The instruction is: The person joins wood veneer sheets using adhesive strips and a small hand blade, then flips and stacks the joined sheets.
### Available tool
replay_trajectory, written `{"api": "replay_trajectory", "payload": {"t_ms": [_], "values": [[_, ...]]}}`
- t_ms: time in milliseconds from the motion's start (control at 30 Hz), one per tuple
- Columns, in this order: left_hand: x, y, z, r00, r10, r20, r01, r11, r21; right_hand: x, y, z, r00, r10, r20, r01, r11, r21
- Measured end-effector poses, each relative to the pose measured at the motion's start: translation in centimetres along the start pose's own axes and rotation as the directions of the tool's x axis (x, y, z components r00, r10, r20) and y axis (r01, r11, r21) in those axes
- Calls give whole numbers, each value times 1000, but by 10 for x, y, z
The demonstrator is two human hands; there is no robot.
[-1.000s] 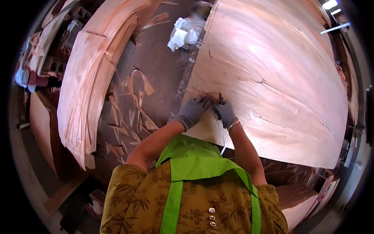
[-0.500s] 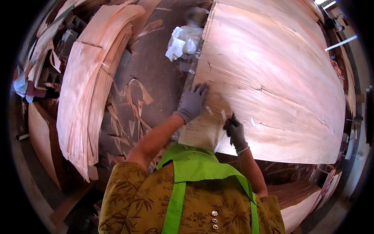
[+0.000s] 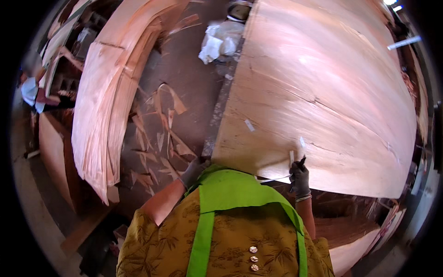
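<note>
1. A large pale veneer sheet [image 3: 323, 92] is seen spread flat across the right and centre of the view, with a long dark crack running through its grain
2. A stack of curved veneer sheets [image 3: 106, 106] is seen at the left, well apart from the large sheet, with dark floor between them
3. Veneer scraps [image 3: 161, 134] are scattered on that floor; a crumpled white bag [image 3: 217, 44] lies near the far corner of the large sheet
4. The right hand [image 3: 300, 177], gloved in grey, is placed at the near edge of the veneer sheet; its fingers are closed around a thin dark tool [image 3: 302, 161] whose tip points up onto the sheet
5. A small white tape strip [image 3: 291, 157] lies on the sheet just beside the tool tip, left of the fingers
6. The left hand [image 3: 193, 170], also gloved, is held at the near left corner of the sheet; whether its fingers are clenched cannot be told
</note>
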State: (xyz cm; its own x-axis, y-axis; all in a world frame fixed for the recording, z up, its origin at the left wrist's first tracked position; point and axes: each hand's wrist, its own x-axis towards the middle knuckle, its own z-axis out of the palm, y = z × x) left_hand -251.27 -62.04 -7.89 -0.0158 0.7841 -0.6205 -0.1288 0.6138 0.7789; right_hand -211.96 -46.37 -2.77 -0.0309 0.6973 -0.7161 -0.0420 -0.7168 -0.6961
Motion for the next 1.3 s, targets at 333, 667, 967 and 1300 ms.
{"api": "replay_trajectory", "payload": {"t_ms": [333, 667, 967, 1300], "values": [[3, -12, 19, 990, -93, 101, 88, 994, 59, -65, -17, 1, 998, -57, -16, 55, 992, -115], [20, -84, 23, 989, -52, -138, -22, 876, -483, -67, -58, -54, 970, -227, 85, 222, 973, 61], [-3, 66, 80, 516, 753, -408, 36, 457, 889, -74, -131, -215, 805, -593, -3, 592, 805, -40], [148, 164, 129, 658, 752, 39, -87, 24, 996, -37, -215, -109, 818, -506, 274, 573, 759, -309]]}}
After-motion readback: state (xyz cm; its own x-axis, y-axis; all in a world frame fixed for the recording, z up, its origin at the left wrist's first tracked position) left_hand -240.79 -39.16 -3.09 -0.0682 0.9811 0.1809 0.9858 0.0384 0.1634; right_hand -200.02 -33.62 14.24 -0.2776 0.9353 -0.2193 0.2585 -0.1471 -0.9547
